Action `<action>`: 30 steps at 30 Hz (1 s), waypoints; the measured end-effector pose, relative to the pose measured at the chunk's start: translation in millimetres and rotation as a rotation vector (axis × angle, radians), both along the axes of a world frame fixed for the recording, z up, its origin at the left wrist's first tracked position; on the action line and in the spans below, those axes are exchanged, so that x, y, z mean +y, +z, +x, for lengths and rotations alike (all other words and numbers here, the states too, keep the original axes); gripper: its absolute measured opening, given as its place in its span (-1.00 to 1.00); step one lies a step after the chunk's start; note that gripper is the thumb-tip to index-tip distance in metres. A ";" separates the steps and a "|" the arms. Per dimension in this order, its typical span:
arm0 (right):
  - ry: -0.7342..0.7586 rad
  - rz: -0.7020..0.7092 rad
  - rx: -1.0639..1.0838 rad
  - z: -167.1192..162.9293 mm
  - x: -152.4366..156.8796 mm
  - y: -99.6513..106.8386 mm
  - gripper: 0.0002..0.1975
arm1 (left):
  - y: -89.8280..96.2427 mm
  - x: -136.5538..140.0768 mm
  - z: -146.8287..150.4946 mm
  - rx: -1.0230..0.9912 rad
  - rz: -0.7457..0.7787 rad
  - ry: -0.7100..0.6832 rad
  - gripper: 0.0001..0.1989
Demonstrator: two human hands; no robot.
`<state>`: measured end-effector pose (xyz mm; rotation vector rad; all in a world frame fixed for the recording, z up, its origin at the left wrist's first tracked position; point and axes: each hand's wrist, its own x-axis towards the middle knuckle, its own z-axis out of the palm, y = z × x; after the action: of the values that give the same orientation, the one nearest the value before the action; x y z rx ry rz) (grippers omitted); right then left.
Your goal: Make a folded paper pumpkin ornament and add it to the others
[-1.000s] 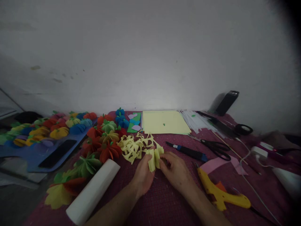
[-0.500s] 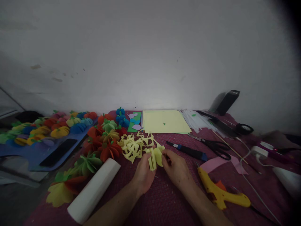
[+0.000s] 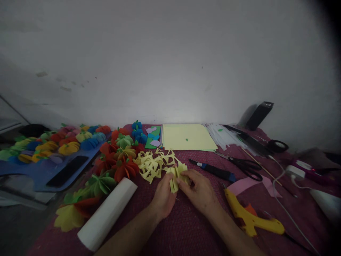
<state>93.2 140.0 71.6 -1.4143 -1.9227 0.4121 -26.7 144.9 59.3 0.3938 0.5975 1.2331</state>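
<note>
A small stack of folded pale yellow paper pieces is held between my hands, low over the maroon cloth. My left hand is closed around its left side. My right hand grips its right side, thumb and fingers pressing on the yellow leaves, whose right part is partly hidden by the fingers. Just beyond lies a heap of curly yellow paper offcuts. A blue and black utility knife lies to the right of my right hand.
Paper pumpkins crowd the left, more on a blue board with a black phone. A white paper roll lies near my left forearm. Right are scissors and a yellow glue gun; yellow sheets lie behind.
My right hand has moved slightly left, its thumb now against the stack. The rounded yellow leaf that stood out on the right is now gathered toward my right fingers.
</note>
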 end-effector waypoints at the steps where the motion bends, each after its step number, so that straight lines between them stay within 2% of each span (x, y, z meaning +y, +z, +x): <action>1: -0.006 -0.005 -0.003 -0.4 0.0 0.4 -0.81 | 0.0 -0.4 0.3 0.000 0.006 -0.001 -0.76; 5: -0.005 -0.001 -0.017 0.3 0.9 -2.1 -0.85 | -0.2 0.2 0.6 -0.007 0.012 0.013 -0.75; 15: -0.064 -0.014 -0.068 4.8 6.8 -11.5 -0.79 | 0.3 -1.2 0.5 -0.012 -0.010 -0.008 -0.72; 22: -0.064 -0.097 0.033 5.0 6.1 -9.1 -0.78 | -2.8 2.0 1.9 -0.020 -0.068 0.038 -0.76; 27: 0.022 -0.026 0.020 5.0 6.8 -7.7 -0.81 | -2.0 2.6 1.6 -0.027 -0.078 0.055 -0.74; 30: 0.034 -0.006 0.020 4.0 5.0 -2.9 -0.74 | -1.3 2.0 1.4 -0.035 -0.060 0.050 -0.74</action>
<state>97.1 144.9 68.7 -1.3781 -1.9336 0.4465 -25.4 146.9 58.0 0.3077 0.6159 1.2644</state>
